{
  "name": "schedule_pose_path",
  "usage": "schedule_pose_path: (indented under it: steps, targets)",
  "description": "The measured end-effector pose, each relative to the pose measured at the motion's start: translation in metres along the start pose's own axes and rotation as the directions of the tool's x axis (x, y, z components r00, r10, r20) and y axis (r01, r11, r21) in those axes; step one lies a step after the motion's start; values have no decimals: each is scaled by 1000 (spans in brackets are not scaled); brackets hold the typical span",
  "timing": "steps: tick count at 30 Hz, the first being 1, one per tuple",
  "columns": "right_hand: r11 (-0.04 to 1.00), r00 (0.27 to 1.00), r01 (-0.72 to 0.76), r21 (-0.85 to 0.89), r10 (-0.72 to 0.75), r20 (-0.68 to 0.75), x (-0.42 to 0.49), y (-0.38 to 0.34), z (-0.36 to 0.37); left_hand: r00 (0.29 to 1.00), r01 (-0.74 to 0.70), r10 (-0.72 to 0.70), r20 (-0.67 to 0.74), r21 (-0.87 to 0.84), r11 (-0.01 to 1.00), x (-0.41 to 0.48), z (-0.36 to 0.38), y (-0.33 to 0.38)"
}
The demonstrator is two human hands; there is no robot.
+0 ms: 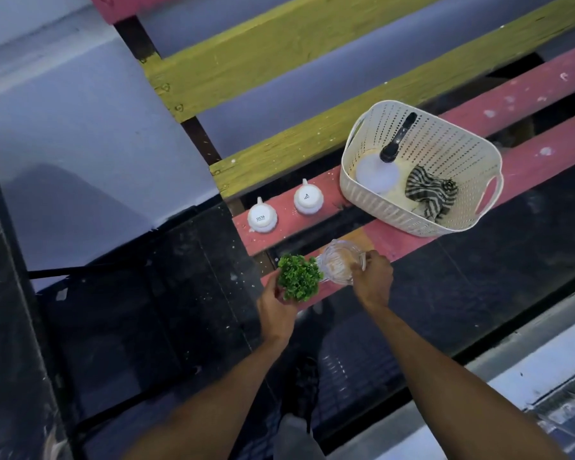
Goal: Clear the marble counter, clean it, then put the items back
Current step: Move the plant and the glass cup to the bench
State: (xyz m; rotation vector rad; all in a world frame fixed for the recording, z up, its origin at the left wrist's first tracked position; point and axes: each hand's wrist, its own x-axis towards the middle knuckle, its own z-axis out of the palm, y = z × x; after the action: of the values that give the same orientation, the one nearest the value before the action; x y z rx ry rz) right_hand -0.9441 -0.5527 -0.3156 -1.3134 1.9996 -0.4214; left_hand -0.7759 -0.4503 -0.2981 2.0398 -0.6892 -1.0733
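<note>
My left hand (pixel 273 305) grips a small green potted plant (pixel 298 276) just above the near pink slat of a wooden bench (pixel 528 161). Beside it, my right hand (pixel 372 277) holds a clear glass jug (pixel 339 262) by its handle at the same slat. Two white mugs stand upside down on the pink slat further back, one (pixel 262 218) on the left and one (pixel 308 198) on the right. A cream perforated basket (pixel 458 144) sits on the bench to the right, holding a white spray bottle (pixel 379 171) with a black nozzle and a striped cloth (pixel 430 192).
The dark marble counter (pixel 7 293) runs along the left edge. The bench back has yellow-green slats (pixel 279 61) with gaps between them. Dark speckled floor (pixel 146 310) lies under my arms, and a pale ledge (pixel 545 376) runs at the lower right.
</note>
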Motion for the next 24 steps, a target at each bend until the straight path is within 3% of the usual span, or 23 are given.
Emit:
schedule_pose_path:
  steps: [7,16,22,24]
  targets:
    - [997,999,15,-75,-12,37,-20,-16,-13,998,17,-22,59,70,997,-1,-8,-3]
    - [986,997,51,-162,-59,-48,-83,-60,-64,965,44,-78,252,138,990,-19,-55,33]
    - [991,988,78,-106,-91,-125,-125,-102,-106,971,-151,98,217,239,959,-32,-97,96]
    - [996,983,70,-60,-79,-164,-121,-108,-124,948,-251,178,263,280,927,-31,-89,133]
